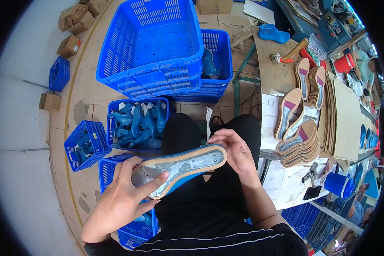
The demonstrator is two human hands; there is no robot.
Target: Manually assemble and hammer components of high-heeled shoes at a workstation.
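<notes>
Across my lap lies a blue shoe last (187,173), sole side up, with a tan-edged insole (194,163) against its bottom. A grey metallic layer with small holes covers the insole's middle. My left hand (126,187) is wrapped round the broad toe end, thumb on top and fingers along the edges. At the narrow heel end, my right hand (237,151) has its fingers curled, with the fingertips by the rim. A thin white strip (208,121) stands up from those fingertips; its lower end is partly hidden.
Blue crates surround my legs: a large stacked one (149,77) ahead, another full of blue lasts (136,123) at left. On the workbench (266,91) at right are stacked insoles (301,145), a hammer (296,49), cardboard sheets (345,119) and a blue jug (339,183). Other people sit far right.
</notes>
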